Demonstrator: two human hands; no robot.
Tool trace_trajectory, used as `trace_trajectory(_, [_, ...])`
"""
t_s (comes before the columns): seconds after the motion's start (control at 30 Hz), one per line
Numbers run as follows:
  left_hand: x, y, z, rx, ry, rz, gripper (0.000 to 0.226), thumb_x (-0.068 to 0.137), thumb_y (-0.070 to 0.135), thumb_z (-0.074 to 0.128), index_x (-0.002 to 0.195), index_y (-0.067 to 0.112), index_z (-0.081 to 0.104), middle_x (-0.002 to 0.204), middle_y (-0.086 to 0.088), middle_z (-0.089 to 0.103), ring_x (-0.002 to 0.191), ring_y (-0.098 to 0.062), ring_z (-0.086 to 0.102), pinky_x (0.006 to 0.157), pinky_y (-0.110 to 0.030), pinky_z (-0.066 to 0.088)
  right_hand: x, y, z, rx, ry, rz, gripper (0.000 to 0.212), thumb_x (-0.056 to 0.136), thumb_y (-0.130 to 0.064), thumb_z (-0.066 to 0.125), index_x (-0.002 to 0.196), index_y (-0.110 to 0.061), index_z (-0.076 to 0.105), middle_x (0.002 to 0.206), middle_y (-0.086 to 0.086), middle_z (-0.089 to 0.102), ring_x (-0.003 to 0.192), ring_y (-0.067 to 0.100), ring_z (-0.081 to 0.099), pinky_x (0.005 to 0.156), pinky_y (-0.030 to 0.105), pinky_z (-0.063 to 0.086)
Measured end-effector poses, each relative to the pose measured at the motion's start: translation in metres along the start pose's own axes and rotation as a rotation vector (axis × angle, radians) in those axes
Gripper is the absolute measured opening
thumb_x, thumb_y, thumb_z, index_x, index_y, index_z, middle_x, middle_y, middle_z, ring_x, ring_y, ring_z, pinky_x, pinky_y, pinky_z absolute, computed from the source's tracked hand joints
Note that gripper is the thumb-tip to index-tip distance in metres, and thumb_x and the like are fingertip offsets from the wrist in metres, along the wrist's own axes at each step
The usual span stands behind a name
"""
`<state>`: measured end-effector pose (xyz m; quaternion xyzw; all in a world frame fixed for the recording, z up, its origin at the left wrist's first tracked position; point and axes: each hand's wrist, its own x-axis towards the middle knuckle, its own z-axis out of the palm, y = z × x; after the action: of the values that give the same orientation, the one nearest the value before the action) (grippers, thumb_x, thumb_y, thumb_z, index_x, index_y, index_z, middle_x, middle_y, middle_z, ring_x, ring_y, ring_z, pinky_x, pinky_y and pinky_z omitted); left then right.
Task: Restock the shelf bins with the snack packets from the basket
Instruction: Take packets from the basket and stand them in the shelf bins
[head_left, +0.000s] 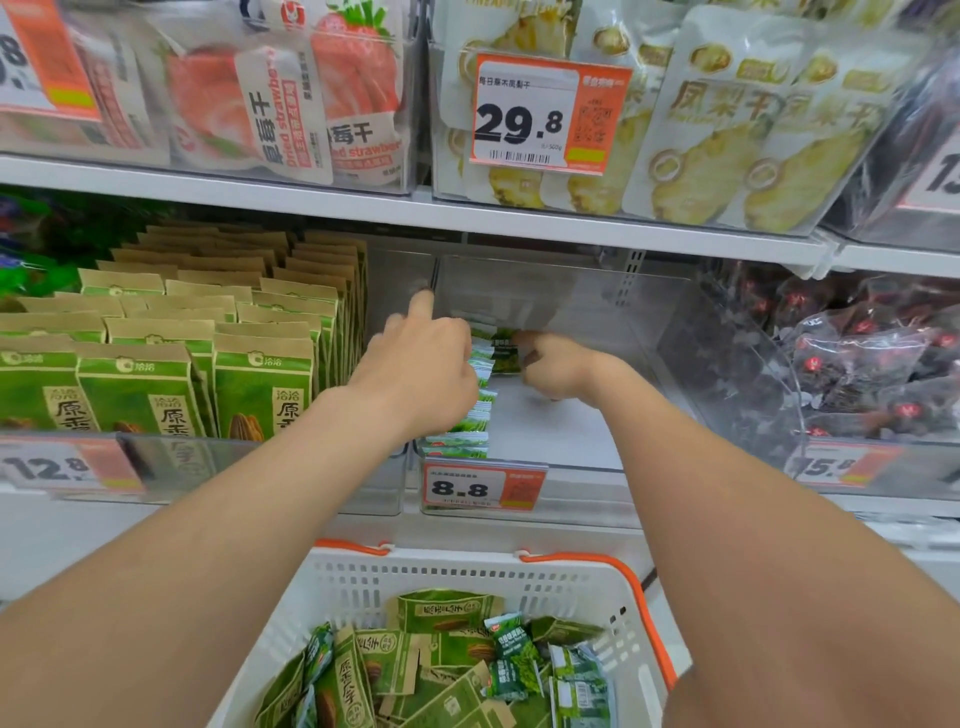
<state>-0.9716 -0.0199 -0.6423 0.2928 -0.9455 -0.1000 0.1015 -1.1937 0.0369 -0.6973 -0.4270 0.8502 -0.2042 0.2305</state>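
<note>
1. Fingers (524, 340) of your right hand (558, 366) are curled and pinch a small green packet (505, 356). Your left hand (421, 364) lies bent over the row of packets (475, 410) with its index finger straight. I cannot tell whether it grips the row or only presses on it.
2. Both hands are deep in the clear bin (582, 493) marked by the 8.8 price tag (483, 483). Most of its floor to the right of the row is bare, so the restock looks far from finished.
3. Below your arms, the basket (467, 571) holds many loose green packets (514, 649). They are mixed with larger kraft packets (447, 613) that match the neighbouring bin (208, 338) on the left.
4. The row stands along the clear bin's left side, running from the front wall back to your hands.
5. The pinched packet sits at the back end of that row, so I judge you are in the placing step. The next move calls for setting it upright against the row and letting go without tipping its neighbours. Then bring a hand down to the basket and pick only the small green kind for this bin.
</note>
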Motion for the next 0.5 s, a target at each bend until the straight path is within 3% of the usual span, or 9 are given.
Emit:
trace_trajectory(0.1, [-0.019, 0.005, -0.005, 0.045, 0.13, 0.072, 0.03, 0.1, 0.027, 0.052, 0.128, 0.021, 0.061, 0.158, -0.015, 0.03, 0.143, -0.039, 0.03, 0.112, -0.052, 0.033, -0.027, -0.01, -0.014, -0.157, 0.138, -0.049, 0.045, 0.099, -0.008, 0.046, 0.143, -0.009, 0.055, 0.138, 0.018, 0.06, 0.126, 0.039, 0.056, 0.104, 0.046, 0.051])
trace_trajectory(0.17, [-0.036, 0.009, -0.009, 0.035, 0.278, 0.169, 0.023, 0.097, 0.03, 0.057, 0.118, 0.023, 0.063, 0.134, -0.007, 0.043, 0.126, -0.034, 0.038, 0.101, -0.048, 0.039, -0.055, -0.022, -0.016, -0.206, 0.281, -0.151, 0.035, 0.099, -0.01, 0.044, 0.125, -0.004, 0.067, 0.122, 0.02, 0.068, 0.118, 0.04, 0.06, 0.099, 0.048, 0.053])
trace_trajectory(0.27, [-0.065, 0.017, -0.013, -0.035, 0.327, 0.271, 0.006, 0.092, 0.034, 0.058, 0.093, 0.028, 0.058, 0.096, 0.004, 0.049, 0.094, -0.025, 0.05, 0.077, -0.041, 0.047, -0.112, -0.041, -0.009, -0.17, 0.449, -0.353, 0.027, 0.087, -0.014, 0.049, 0.092, -0.017, 0.075, 0.08, -0.002, 0.071, 0.089, 0.027, 0.066, 0.08, 0.034, 0.054])
trace_trajectory(0.33, [-0.083, 0.022, -0.014, -0.09, 0.183, 0.24, 0.011, 0.087, 0.039, 0.057, 0.081, 0.03, 0.054, 0.078, 0.009, 0.056, 0.079, -0.023, 0.059, 0.063, -0.036, 0.045, -0.152, -0.052, -0.004, -0.22, 0.426, -0.512, 0.019, 0.078, -0.014, 0.052, 0.069, -0.015, 0.07, 0.059, -0.004, 0.061, 0.067, 0.025, 0.06, 0.067, 0.029, 0.045])
trace_trajectory(0.4, [-0.097, 0.026, -0.008, -0.018, -0.118, 0.211, 0.018, 0.085, 0.041, 0.058, 0.075, 0.027, 0.052, 0.072, 0.007, 0.057, 0.075, -0.023, 0.058, 0.06, -0.032, 0.04, -0.182, -0.058, 0.001, -0.354, 0.237, -0.61, 0.014, 0.07, -0.015, 0.055, 0.06, -0.01, 0.064, 0.053, 0.005, 0.056, 0.055, 0.023, 0.049, 0.059, 0.029, 0.042])
trace_trajectory(0.43, [-0.102, 0.028, -0.001, 0.066, -0.295, 0.23, 0.02, 0.086, 0.039, 0.059, 0.074, 0.026, 0.052, 0.072, 0.008, 0.056, 0.076, -0.022, 0.056, 0.061, -0.031, 0.039, -0.192, -0.058, 0.006, -0.43, 0.103, -0.601, 0.013, 0.068, -0.015, 0.057, 0.059, -0.008, 0.063, 0.052, 0.007, 0.056, 0.052, 0.022, 0.046, 0.056, 0.029, 0.045])
trace_trajectory(0.5, [-0.113, 0.033, 0.015, 0.213, -0.592, 0.294, 0.016, 0.091, 0.033, 0.057, 0.078, 0.023, 0.057, 0.078, 0.006, 0.06, 0.079, -0.022, 0.056, 0.066, -0.033, 0.045, -0.197, -0.042, 0.026, -0.531, -0.221, -0.441, 0.012, 0.07, -0.014, 0.057, 0.062, -0.011, 0.065, 0.051, 0.003, 0.061, 0.051, 0.019, 0.059, 0.056, 0.032, 0.056])
